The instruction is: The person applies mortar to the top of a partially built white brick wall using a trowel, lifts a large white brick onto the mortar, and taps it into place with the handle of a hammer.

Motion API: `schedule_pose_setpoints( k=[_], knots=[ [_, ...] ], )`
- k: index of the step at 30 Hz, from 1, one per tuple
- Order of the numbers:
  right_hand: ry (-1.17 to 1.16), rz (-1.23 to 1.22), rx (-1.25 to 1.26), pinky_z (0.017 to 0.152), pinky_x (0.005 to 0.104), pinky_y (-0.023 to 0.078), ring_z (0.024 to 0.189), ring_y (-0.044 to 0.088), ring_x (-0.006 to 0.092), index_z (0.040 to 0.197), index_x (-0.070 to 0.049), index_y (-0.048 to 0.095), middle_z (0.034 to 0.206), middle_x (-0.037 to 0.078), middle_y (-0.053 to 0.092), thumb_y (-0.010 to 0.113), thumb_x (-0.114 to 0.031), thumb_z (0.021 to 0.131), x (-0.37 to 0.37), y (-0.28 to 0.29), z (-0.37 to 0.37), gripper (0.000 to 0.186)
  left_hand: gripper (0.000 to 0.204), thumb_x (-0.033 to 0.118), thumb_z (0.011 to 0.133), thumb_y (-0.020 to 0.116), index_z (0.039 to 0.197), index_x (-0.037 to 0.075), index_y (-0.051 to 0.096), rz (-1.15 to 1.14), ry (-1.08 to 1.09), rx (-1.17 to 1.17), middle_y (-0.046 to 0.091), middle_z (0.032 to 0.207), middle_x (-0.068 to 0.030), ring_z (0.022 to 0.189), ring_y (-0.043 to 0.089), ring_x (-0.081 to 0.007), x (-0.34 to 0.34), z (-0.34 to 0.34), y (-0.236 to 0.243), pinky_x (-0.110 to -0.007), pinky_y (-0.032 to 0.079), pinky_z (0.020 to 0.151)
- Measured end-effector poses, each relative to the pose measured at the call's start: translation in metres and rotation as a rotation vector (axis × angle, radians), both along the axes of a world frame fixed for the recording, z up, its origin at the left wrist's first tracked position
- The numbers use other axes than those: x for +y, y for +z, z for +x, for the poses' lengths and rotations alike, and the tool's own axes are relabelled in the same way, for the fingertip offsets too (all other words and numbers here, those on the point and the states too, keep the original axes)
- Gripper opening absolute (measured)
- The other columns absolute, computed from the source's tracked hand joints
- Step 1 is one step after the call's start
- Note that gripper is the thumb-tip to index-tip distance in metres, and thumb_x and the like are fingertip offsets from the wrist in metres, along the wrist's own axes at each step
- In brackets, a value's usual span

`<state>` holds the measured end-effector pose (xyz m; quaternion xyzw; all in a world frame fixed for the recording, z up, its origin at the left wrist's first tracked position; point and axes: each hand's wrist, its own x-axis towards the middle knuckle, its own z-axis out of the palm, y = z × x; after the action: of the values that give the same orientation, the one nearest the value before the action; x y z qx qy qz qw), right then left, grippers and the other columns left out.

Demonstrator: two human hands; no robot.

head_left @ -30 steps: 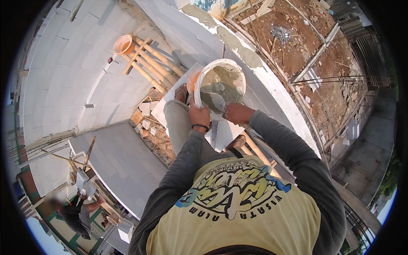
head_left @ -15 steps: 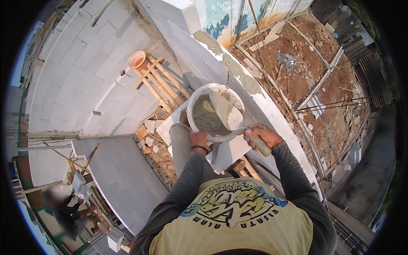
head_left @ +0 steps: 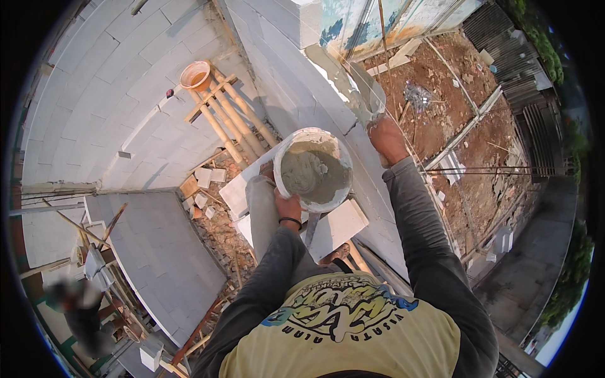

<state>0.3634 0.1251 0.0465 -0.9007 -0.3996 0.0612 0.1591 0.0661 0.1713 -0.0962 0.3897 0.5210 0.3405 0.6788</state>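
Observation:
My left hand (head_left: 288, 208) grips the near rim of a round whitish bucket (head_left: 345, 165). Grey wet mortar (head_left: 315, 171) lies inside it, stirred into ridges. Out to the right, my right hand (head_left: 387, 140) is closed round a trowel, its handle mostly hidden by the fingers. The trowel's blade (head_left: 370, 91) is at the top of the pale block wall (head_left: 372, 167), beside a strip of grey mortar (head_left: 328, 65). Whether the blade touches the wall I cannot tell.
A bamboo rack (head_left: 228, 116) holds an orange bucket (head_left: 195, 75) to the left. Pale blocks (head_left: 340, 230) lie below my bucket. A taut string runs along the wall top. Rubble (head_left: 217, 223) covers the floor below. A co-worker (head_left: 88, 318) is at the lower left.
My right hand has carried the trowel from inside the bucket up and away to the top of the wall. My left hand still holds the bucket rim. The view has shifted slightly.

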Motion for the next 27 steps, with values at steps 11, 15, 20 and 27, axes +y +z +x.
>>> schedule_pose_setpoints(
  k=[11, 15, 20, 27],
  knots=[
    [-0.545, 0.874, 1.552, 0.044, 0.0373, 0.050, 0.054, 0.057, 0.0205, 0.100, 0.000, 0.052, 0.077, 0.009, 0.055, 0.057, -0.020, 0.094, 0.082, -0.016, -0.071, 0.021, 0.049, -0.010, 0.077, 0.049, 0.124, 0.003, 0.046, -0.035, -0.091, -0.007, 0.059, 0.108, -0.0112, 0.092, 0.062, -0.0253, 0.015, 0.002, -0.009, -0.042, 0.059, 0.070],
    [-0.650, 0.812, 1.454, 0.045, 0.0388, 0.051, 0.055, 0.057, 0.0211, 0.102, 0.000, 0.051, 0.081, 0.011, 0.054, 0.055, -0.023, 0.096, 0.008, -0.001, -0.099, 0.024, 0.048, -0.011, 0.078, 0.049, 0.124, 0.003, 0.047, 0.120, -0.186, 0.024, 0.059, 0.108, -0.0117, 0.090, 0.063, -0.0258, 0.015, -0.006, -0.029, -0.042, 0.060, 0.067],
    [-0.651, 0.808, 1.467, 0.045, 0.0396, 0.050, 0.057, 0.058, 0.0223, 0.109, 0.000, 0.049, 0.085, 0.011, 0.054, 0.055, -0.027, 0.097, -0.045, 0.010, -0.097, 0.030, 0.046, -0.012, 0.078, 0.048, 0.122, 0.001, 0.049, 0.052, -0.158, 0.011, 0.060, 0.106, -0.0127, 0.088, 0.064, -0.0276, -0.013, -0.001, -0.019, -0.042, 0.059, 0.065],
    [-0.696, 0.823, 1.459, 0.047, 0.0411, 0.051, 0.058, 0.058, 0.0235, 0.108, 0.000, 0.052, 0.085, 0.012, 0.055, 0.058, -0.028, 0.096, -0.097, 0.006, -0.106, 0.031, 0.047, -0.012, 0.078, 0.047, 0.124, -0.001, 0.047, -0.032, -0.147, -0.039, 0.059, 0.107, -0.0138, 0.090, 0.063, -0.0292, -0.060, -0.020, -0.007, -0.047, 0.059, 0.070]
  ],
)
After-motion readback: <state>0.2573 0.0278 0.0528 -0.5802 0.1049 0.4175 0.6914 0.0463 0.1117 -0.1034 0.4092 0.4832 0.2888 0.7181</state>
